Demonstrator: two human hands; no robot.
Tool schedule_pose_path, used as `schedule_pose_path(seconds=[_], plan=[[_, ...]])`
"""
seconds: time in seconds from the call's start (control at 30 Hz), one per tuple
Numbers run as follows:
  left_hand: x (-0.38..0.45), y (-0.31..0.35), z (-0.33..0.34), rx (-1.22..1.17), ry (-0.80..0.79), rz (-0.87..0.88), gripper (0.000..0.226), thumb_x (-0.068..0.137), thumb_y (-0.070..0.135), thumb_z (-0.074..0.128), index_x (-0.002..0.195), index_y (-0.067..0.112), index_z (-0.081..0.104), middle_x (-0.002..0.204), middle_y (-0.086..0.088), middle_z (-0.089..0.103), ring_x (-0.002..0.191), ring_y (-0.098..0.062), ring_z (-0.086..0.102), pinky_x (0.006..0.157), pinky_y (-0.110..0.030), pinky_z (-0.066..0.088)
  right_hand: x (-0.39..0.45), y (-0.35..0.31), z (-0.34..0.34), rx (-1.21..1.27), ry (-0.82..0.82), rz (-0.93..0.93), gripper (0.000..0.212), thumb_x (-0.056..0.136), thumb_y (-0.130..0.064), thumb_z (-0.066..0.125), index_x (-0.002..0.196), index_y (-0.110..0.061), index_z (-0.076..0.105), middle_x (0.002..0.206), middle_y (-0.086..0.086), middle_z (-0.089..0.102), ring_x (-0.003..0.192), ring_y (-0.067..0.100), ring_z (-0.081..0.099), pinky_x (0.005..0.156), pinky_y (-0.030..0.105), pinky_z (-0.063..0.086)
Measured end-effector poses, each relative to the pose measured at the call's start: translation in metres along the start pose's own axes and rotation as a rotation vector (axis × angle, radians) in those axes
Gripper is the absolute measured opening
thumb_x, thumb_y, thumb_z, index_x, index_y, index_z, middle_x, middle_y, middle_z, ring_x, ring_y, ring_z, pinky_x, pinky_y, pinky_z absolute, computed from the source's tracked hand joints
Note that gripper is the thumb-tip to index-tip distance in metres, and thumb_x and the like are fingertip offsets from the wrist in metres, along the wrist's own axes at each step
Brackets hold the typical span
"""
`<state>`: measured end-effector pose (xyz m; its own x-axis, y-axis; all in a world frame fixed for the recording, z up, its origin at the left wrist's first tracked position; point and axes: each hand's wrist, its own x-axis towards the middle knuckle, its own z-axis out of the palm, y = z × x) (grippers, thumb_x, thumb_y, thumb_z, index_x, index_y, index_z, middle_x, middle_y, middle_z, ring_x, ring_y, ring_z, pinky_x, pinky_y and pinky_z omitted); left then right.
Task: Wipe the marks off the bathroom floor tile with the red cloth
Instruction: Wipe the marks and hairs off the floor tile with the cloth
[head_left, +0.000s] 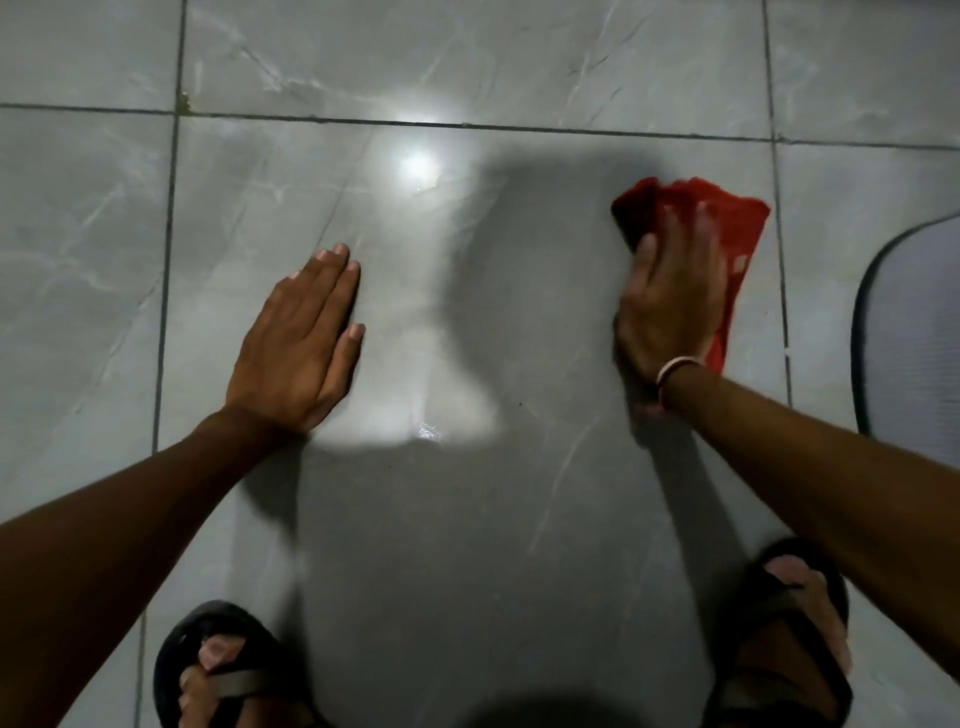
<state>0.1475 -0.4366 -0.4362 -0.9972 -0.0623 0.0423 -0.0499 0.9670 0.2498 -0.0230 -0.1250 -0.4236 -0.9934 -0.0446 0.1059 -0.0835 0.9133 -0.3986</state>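
Left hand (298, 343) flat on tile (467, 493), right hand (670, 306) on cloth (727, 218).

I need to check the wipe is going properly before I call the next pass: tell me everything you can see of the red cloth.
The red cloth is soft, crumpled fabric, bright red with a dark shadowed fold at its left end. It lies on the grey floor tile beside the tile's right grout line. The right hand presses on it palm down, covering its middle; cloth shows beyond the blurred fingers and along the hand's right side to the wrist.
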Motion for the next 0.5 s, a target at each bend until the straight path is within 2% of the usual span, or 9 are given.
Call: schedule_pose_path(seconds=[0.03, 0.07, 0.2, 0.27, 0.3, 0.37, 0.43, 0.5], plan=[[0.001, 0.000, 0.000, -0.001, 0.004, 0.002, 0.059, 0.105, 0.032, 0.035, 0.159, 0.007, 0.029, 0.169, -0.013, 0.027, 0.157, -0.025, 0.023, 0.127, -0.043, 0.023, -0.021, -0.014, 0.002, -0.011, -0.039, -0.089, 0.047, 0.110, -0.032, 0.039, 0.154, -0.014, 0.044, 0.165, 0.012, 0.039, 0.154, 0.027, 0.035, 0.131, 0.044, 0.026], [0.001, 0.000, -0.001, -0.004, 0.007, 0.007, 0.059, 0.105, 0.031, 0.036, 0.159, 0.006, 0.029, 0.168, -0.013, 0.028, 0.157, -0.026, 0.024, 0.127, -0.043, 0.024, -0.047, -0.022, 0.001, -0.018, -0.122, -0.258, 0.049, 0.109, -0.033, 0.041, 0.155, -0.015, 0.043, 0.165, 0.012, 0.039, 0.155, 0.027, 0.034, 0.131, 0.045, 0.026], [0.002, 0.001, -0.002, 0.006, 0.016, 0.018, 0.059, 0.105, 0.030, 0.037, 0.158, 0.005, 0.030, 0.168, -0.014, 0.028, 0.157, -0.026, 0.024, 0.128, -0.042, 0.022, -0.166, -0.015, -0.013, 0.087, -0.678, -1.200, 0.053, 0.104, -0.034, 0.050, 0.153, -0.016, 0.046, 0.164, 0.011, 0.041, 0.155, 0.027, 0.037, 0.127, 0.046, 0.032], [0.002, 0.001, -0.002, 0.005, 0.010, 0.018, 0.059, 0.105, 0.030, 0.037, 0.158, 0.005, 0.029, 0.168, -0.014, 0.027, 0.157, -0.026, 0.024, 0.128, -0.040, 0.020, -0.175, -0.008, -0.010, 0.184, -0.875, -1.533, 0.049, 0.104, -0.028, 0.049, 0.150, -0.012, 0.051, 0.163, 0.012, 0.043, 0.152, 0.028, 0.041, 0.125, 0.044, 0.034], [0.002, 0.001, -0.002, 0.001, 0.008, 0.016, 0.059, 0.105, 0.030, 0.037, 0.158, 0.005, 0.029, 0.168, -0.014, 0.027, 0.157, -0.026, 0.023, 0.128, -0.040, 0.020, -0.165, -0.007, -0.005, 0.214, -0.920, -1.625, 0.048, 0.102, -0.024, 0.052, 0.148, -0.010, 0.054, 0.162, 0.013, 0.045, 0.148, 0.029, 0.046, 0.124, 0.044, 0.035], [0.002, 0.001, -0.003, 0.002, 0.007, 0.017, 0.059, 0.105, 0.030, 0.037, 0.158, 0.005, 0.030, 0.168, -0.014, 0.028, 0.157, -0.026, 0.024, 0.128, -0.043, 0.023, -0.131, -0.009, 0.004, 0.207, -0.901, -1.682, 0.048, 0.096, -0.020, 0.060, 0.143, -0.008, 0.059, 0.157, 0.015, 0.051, 0.142, 0.032, 0.054, 0.123, 0.044, 0.039], [0.002, 0.002, -0.003, 0.004, 0.007, 0.022, 0.059, 0.105, 0.030, 0.037, 0.158, 0.004, 0.030, 0.168, -0.015, 0.028, 0.157, -0.027, 0.025, 0.128, -0.045, 0.025, -0.083, -0.008, 0.009, 0.125, -0.791, -1.612, 0.048, 0.094, -0.018, 0.062, 0.141, -0.007, 0.061, 0.153, 0.018, 0.055, 0.142, 0.033, 0.054, 0.122, 0.047, 0.042], [0.002, 0.000, -0.003, 0.004, 0.010, 0.024, 0.058, 0.106, 0.030, 0.037, 0.158, 0.004, 0.030, 0.168, -0.015, 0.028, 0.157, -0.027, 0.024, 0.128, -0.046, 0.026, -0.028, -0.011, 0.010, 0.048, -0.637, -1.437, 0.047, 0.096, -0.019, 0.058, 0.142, -0.009, 0.061, 0.153, 0.020, 0.053, 0.145, 0.035, 0.050, 0.122, 0.049, 0.041]])
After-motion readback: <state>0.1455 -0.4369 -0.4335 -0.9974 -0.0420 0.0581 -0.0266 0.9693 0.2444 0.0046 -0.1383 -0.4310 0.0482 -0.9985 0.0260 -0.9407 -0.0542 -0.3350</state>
